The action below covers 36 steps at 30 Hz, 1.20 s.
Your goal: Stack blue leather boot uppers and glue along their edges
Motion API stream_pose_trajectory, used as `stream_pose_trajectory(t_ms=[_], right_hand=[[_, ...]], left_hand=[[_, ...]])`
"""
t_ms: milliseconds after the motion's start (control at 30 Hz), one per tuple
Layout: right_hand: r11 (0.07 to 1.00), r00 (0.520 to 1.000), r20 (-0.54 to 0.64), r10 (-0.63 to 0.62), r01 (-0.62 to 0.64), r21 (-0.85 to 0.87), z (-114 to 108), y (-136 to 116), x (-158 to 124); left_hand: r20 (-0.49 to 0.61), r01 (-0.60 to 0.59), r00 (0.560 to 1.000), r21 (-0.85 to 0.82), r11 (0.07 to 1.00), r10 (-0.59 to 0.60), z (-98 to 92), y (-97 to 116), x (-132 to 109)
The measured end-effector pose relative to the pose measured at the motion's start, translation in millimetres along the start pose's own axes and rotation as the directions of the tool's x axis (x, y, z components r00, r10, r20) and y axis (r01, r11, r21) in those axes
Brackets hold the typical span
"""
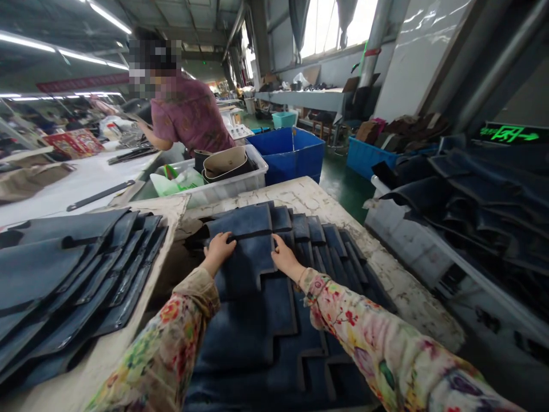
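Observation:
Dark blue leather-like panels with stepped cut edges lie overlapped in rows in front of me. My left hand grips the upper left part of one dark blue panel, its fingers bent over the edge. At the same panel's upper right edge, my right hand pinches with thumb and fingers. The panel rests on the overlapped panels below it. Just beyond my hands lies another row of panels, fanned out to the right.
More dark panels are fanned out at left. A white crate heaped with dark pieces stands at right. Beyond the worn table edge are a clear plastic bin and a blue bin. A person leans over the white table.

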State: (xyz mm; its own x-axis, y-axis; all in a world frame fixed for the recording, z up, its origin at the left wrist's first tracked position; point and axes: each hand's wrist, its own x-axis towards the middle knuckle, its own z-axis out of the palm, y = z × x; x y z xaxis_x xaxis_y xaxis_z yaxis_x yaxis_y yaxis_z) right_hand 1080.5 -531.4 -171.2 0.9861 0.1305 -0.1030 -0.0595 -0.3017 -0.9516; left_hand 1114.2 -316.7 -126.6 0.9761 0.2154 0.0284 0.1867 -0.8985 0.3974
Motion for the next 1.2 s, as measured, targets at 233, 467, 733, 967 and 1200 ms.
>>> stream_pose_trajectory(t_ms=[233, 467, 733, 967, 1200], right_hand=[[0.994, 0.994, -0.083, -0.071, 0.064, -0.088, -5, 5, -7], [0.986, 0.995, -0.057, -0.078, 0.069, -0.149, -4, 13, -12], [0.993, 0.997, -0.055, -0.053, 0.047, -0.108, -6, 22, -10], [0.993, 0.997, -0.061, -0.049, 0.041, -0.114, 1, 23, -14], [0.988, 0.998, -0.040, -0.042, 0.035, -0.151, 1, 19, -16]], left_hand=[[0.026, -0.145, 0.989, 0.100, 0.984, 0.143, 45.5, 44, -51], [-0.005, -0.250, 0.967, 0.157, 0.955, 0.254, 67.3, 56, -60], [0.476, -0.619, 0.720, 0.111, 0.778, 0.505, 36.8, 44, -107], [0.398, -0.640, 0.761, 0.327, 0.695, 0.513, 40.4, 45, -121], [0.387, -0.555, 0.819, 0.351, 0.754, 0.423, 45.9, 53, -125]])
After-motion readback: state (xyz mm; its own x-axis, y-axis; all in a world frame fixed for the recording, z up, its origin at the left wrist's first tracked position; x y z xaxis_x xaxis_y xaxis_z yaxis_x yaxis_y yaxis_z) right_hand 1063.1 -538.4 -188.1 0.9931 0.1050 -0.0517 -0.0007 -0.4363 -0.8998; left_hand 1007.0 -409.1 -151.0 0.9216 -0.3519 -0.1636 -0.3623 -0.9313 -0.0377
